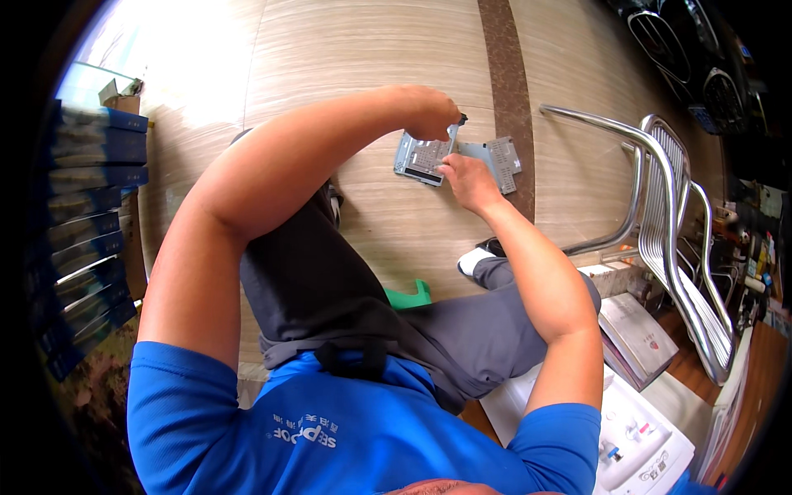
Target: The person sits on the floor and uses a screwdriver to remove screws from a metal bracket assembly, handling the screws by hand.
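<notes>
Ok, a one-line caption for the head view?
Left hand and right hand at a grey panel on the floor.

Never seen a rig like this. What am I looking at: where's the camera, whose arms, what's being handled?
No machine here, just a person's two bare hands. The single picture comes from a wide fisheye camera, the left of two worn on the head, looking down, so straight edges bend near the rim. Picture left is the person's left; the blue shirt is theirs. Against the pale floor you see a flat grey metal case with a second flat grey section to its right. The left hand bends over the case's far end, a small dark item beside it; its grip is hidden. The right hand has its fingertips near the case's right edge; I can't tell whether it holds anything.
</notes>
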`<action>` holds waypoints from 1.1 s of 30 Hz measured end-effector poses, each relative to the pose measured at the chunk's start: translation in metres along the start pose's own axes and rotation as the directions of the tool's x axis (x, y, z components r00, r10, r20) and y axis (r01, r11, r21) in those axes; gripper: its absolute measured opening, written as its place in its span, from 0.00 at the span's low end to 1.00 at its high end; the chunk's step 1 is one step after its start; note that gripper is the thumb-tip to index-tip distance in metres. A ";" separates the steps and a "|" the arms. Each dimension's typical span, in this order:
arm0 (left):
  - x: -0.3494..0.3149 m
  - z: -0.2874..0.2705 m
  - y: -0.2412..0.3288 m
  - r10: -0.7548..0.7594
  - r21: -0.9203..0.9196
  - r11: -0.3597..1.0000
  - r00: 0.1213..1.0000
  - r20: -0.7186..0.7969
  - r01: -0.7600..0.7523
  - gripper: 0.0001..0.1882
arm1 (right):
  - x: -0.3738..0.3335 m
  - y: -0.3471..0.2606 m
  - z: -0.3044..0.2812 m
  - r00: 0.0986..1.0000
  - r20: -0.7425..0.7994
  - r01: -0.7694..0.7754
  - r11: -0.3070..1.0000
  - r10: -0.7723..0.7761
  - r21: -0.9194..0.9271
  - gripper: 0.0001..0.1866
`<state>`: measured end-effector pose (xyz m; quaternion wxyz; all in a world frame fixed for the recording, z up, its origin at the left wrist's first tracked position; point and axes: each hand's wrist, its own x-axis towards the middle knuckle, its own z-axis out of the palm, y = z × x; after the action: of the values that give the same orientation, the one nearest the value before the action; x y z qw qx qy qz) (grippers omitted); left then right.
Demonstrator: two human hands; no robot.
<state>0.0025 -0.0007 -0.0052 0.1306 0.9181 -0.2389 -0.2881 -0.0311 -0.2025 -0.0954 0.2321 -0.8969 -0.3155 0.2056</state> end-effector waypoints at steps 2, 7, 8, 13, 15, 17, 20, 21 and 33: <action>0.000 0.000 0.001 0.005 0.000 1.000 1.000 -0.002 -0.005 0.18 | -0.001 0.005 0.002 0.995 -0.055 0.081 0.996 -0.082 -0.026 0.11; -0.002 0.000 0.000 0.019 0.023 1.000 1.000 -0.011 -0.019 0.18 | -0.002 0.001 0.004 0.995 -0.020 0.102 0.994 -0.101 0.026 0.12; -0.002 -0.002 0.002 0.016 0.016 1.000 1.000 -0.018 -0.015 0.19 | -0.002 0.003 0.003 0.993 -0.023 0.114 0.992 -0.113 0.048 0.12; -0.005 -0.004 0.003 -0.002 0.032 0.999 1.000 0.000 0.002 0.19 | -0.001 -0.005 0.000 0.996 0.068 0.046 0.990 -0.055 0.134 0.11; -0.004 -0.004 0.002 0.004 0.035 0.999 1.000 -0.006 -0.004 0.19 | -0.001 -0.006 0.000 0.996 0.073 0.042 0.987 -0.053 0.152 0.11; -0.002 -0.003 0.001 0.008 0.041 0.999 1.000 -0.004 -0.008 0.19 | -0.001 -0.005 0.002 1.000 -0.006 -0.028 0.994 0.028 0.109 0.11; -0.003 -0.002 0.001 -0.002 0.039 0.999 1.000 0.006 0.002 0.19 | 0.001 -0.010 -0.005 0.993 0.079 -0.097 0.994 0.093 0.053 0.12; -0.002 -0.002 0.002 -0.013 0.033 0.999 1.000 0.011 0.012 0.20 | 0.001 -0.009 -0.005 0.992 0.079 -0.099 0.994 0.094 0.052 0.12; -0.002 0.000 0.002 0.012 0.045 0.999 1.000 -0.014 -0.012 0.21 | -0.002 -0.002 0.002 0.999 0.039 0.024 0.998 -0.027 0.062 0.12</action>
<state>0.0006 -0.0010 -0.0035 0.1132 0.9214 -0.2499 -0.2750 -0.0344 -0.2022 -0.0956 0.2556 -0.8809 -0.3250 0.2302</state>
